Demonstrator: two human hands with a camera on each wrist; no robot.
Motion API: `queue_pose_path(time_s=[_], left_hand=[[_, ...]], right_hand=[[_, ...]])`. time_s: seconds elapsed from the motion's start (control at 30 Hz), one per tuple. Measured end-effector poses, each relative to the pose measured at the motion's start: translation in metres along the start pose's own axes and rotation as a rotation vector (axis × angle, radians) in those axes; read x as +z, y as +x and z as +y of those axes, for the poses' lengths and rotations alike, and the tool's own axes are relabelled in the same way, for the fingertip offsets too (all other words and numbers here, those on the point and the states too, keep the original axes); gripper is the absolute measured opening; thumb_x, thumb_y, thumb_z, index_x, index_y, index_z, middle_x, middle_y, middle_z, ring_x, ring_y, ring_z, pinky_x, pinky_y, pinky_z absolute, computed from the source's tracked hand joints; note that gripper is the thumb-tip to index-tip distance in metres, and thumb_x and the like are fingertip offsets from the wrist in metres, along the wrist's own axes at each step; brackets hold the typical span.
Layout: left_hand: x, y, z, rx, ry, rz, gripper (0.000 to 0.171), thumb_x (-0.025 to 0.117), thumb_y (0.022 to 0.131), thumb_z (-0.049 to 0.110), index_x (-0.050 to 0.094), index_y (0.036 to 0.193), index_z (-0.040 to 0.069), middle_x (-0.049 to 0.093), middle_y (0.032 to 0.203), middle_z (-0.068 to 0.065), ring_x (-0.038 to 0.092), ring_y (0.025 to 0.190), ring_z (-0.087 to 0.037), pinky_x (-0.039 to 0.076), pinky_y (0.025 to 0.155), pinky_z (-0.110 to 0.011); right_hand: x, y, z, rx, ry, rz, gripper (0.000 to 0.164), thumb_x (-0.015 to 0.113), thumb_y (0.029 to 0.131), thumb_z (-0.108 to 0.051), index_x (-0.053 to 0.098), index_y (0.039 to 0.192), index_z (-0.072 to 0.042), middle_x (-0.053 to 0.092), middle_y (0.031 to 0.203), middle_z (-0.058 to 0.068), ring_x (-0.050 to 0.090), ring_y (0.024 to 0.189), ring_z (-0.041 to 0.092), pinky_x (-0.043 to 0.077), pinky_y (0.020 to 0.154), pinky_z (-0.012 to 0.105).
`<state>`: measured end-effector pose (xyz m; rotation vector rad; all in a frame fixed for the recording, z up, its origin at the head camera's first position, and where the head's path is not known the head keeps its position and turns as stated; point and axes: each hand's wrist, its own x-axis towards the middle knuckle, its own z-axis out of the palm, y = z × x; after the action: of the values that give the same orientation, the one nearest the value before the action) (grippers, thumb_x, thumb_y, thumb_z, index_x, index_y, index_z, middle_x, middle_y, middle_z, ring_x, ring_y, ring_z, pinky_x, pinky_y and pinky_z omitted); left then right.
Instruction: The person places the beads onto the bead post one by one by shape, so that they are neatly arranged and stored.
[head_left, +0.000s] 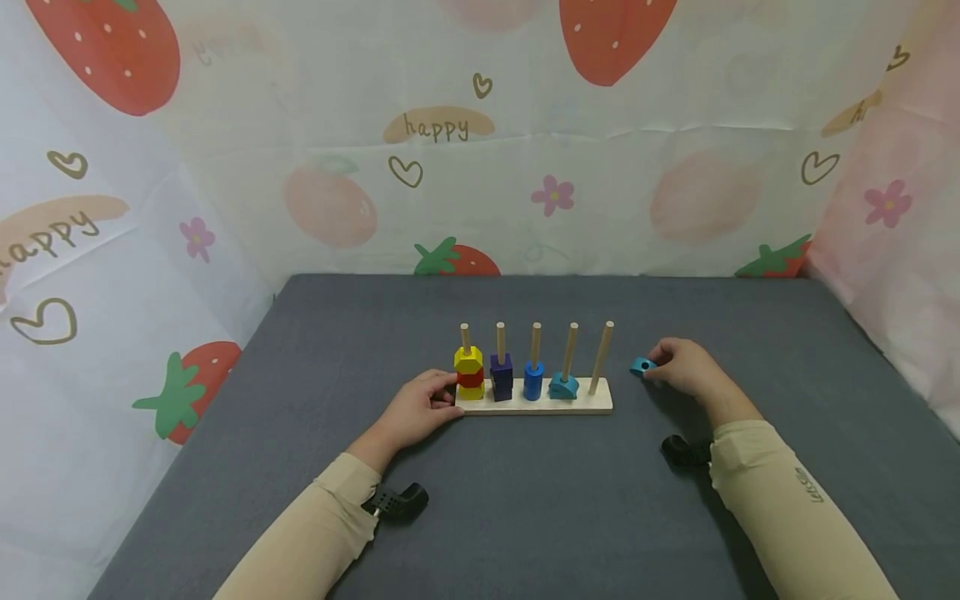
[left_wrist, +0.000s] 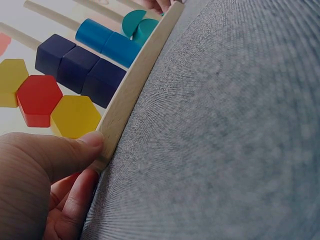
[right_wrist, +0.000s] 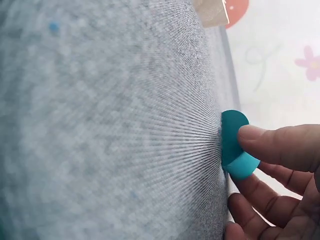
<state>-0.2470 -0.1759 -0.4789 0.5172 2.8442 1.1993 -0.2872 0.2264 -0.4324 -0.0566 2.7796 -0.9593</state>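
Note:
A wooden peg board (head_left: 540, 408) with a row of upright pegs rests on the grey cloth. My left hand (head_left: 412, 408) grips its left end, the thumb (left_wrist: 92, 141) at the front edge and the other fingers curled at the end. To the right of the board, my right hand (head_left: 688, 367) pinches a teal rounded block (head_left: 642, 366) between thumb and fingers. This block (right_wrist: 233, 137) is down at the cloth in the right wrist view. Teal rounded pieces (head_left: 563, 387) sit on the fourth peg; the rightmost peg (head_left: 602, 358) is bare.
Yellow and red hexagonal blocks (head_left: 469, 377) are stacked on the leftmost peg. Beside them stand dark purple blocks (head_left: 502, 377) and blue cylinders (head_left: 533, 381). A strawberry-printed curtain (head_left: 615, 200) borders the back and sides of the grey table (head_left: 540, 500). Each wrist wears a black camera strap.

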Motion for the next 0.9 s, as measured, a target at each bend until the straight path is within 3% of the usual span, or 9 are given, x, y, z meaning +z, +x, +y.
queue_pose_path(time_s=[0.17,0.47,0.63,0.8,0.9], left_hand=[[0.0,0.0,0.0,-0.003,0.005,0.002,0.051,0.072,0.079,0.02,0.056,0.125,0.007,0.056,0.11,0.0,0.054,0.085,-0.01,0.048,0.075,-0.026],[0.0,-0.001,0.001,0.007,0.012,0.004,0.051,0.072,0.079,0.021,0.056,0.125,0.007,0.056,0.11,-0.001,0.054,0.085,-0.009,0.048,0.076,-0.026],[0.0,-0.001,0.001,0.002,0.014,0.0,0.051,0.072,0.08,0.021,0.056,0.126,0.007,0.056,0.11,0.0,0.054,0.085,-0.008,0.048,0.075,-0.026],[0.0,-0.001,0.001,0.002,0.012,-0.004,0.051,0.072,0.08,0.02,0.055,0.126,0.006,0.056,0.11,0.0,0.054,0.086,-0.009,0.049,0.076,-0.026],[-0.001,0.0,0.001,0.002,0.009,-0.003,0.051,0.072,0.079,0.02,0.055,0.126,0.007,0.056,0.11,0.0,0.054,0.086,-0.01,0.048,0.076,-0.027]], right_hand=[[0.0,-0.002,0.0,-0.02,-0.019,0.007,0.022,0.063,0.085,-0.017,0.058,0.096,0.001,0.058,0.097,0.016,0.053,0.082,0.024,0.043,0.067,0.034],[-0.005,-0.007,0.0,-0.033,0.004,0.044,0.03,0.056,0.089,-0.022,0.057,0.109,0.001,0.058,0.106,0.021,0.054,0.09,0.029,0.045,0.071,0.039],[-0.011,-0.012,-0.007,-0.035,0.107,0.04,0.032,0.055,0.092,-0.022,0.055,0.113,0.001,0.057,0.105,0.019,0.057,0.087,0.027,0.047,0.072,0.037],[-0.02,-0.022,-0.025,-0.069,0.246,0.066,0.035,0.054,0.093,-0.025,0.052,0.118,0.0,0.054,0.111,0.018,0.056,0.097,0.033,0.047,0.082,0.042],[-0.026,-0.027,-0.038,-0.117,0.281,0.111,0.037,0.054,0.092,-0.028,0.052,0.118,-0.001,0.055,0.111,0.017,0.057,0.1,0.032,0.048,0.083,0.039]])
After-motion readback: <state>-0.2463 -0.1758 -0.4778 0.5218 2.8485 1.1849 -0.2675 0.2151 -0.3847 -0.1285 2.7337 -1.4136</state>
